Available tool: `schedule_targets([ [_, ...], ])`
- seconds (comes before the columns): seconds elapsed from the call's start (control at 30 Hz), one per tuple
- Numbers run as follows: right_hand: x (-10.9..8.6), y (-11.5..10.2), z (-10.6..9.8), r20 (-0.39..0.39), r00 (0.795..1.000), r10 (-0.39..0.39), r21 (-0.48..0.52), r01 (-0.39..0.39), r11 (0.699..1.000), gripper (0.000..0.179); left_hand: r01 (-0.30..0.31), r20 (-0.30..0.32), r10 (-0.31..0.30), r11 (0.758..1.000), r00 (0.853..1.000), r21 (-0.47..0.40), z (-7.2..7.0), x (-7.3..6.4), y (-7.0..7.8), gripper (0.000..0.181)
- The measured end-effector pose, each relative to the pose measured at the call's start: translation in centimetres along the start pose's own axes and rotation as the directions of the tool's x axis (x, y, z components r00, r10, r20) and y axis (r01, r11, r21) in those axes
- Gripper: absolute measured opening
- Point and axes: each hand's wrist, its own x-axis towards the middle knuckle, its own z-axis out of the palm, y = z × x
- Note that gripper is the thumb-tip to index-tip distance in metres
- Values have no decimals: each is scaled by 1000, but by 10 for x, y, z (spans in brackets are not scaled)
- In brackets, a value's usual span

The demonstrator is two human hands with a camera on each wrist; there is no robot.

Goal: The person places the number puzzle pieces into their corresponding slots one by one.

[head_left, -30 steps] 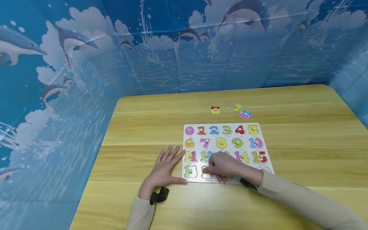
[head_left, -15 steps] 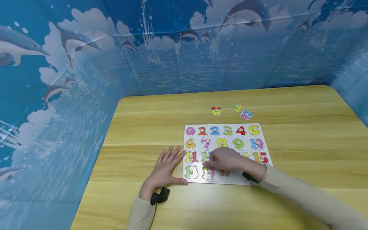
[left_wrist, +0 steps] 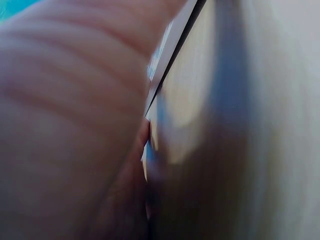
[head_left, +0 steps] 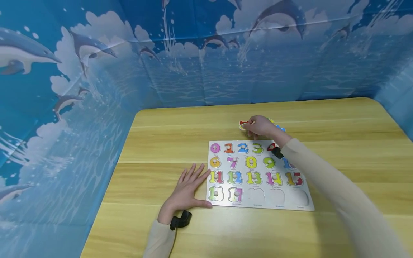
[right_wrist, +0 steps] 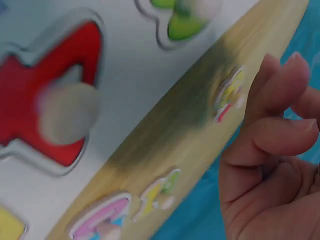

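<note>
My left hand (head_left: 187, 191) lies spread on the table, index fingertip and thumb at the left edge of a wooden number puzzle board (head_left: 267, 197). It fills much of the left wrist view, the board's edge (left_wrist: 172, 47) beyond it. Past the board's far edge, my right hand (head_left: 260, 126) hovers, fingers loosely bent, over the red-and-yellow 18 piece (head_left: 242, 123). In the right wrist view a gap shows between the fingers (right_wrist: 275, 95) and that 18 piece (right_wrist: 231, 95). The green-and-yellow 19 piece (right_wrist: 156, 195) and the blue-and-purple 20 piece (right_wrist: 102, 216) lie nearby.
Pegged number pieces fill the upper rows of the board; its bottom row holds 16 (head_left: 216, 194) and 17 (head_left: 236, 194), then three bare recesses. A blue dolphin-print curtain (head_left: 206, 79) stands behind the table (head_left: 161, 143).
My right hand has left the 17 piece, which sits in its recess, and moved away across the board to the loose pieces at the back. The left hand stays in place.
</note>
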Motion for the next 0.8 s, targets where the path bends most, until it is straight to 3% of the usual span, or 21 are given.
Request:
schedule_targets([
  [0.23, 27, 8, -2, -58, 994, 92, 60, -88, 994, 35, -8, -3, 8, 1000, 1000, 3, 1, -1, 1, 106],
  [0.5, 29, 3, 4, -107, 986, 131, -122, -144, 982, 49, -14, -10, 14, 1000, 1000, 3, 0, -1, 1, 106],
  [0.8, 36, 3, 8, -125, 985, 121, -221, -147, 964, 33, -18, -16, 18, 1000, 1000, 9, 0, -1, -1, 106],
])
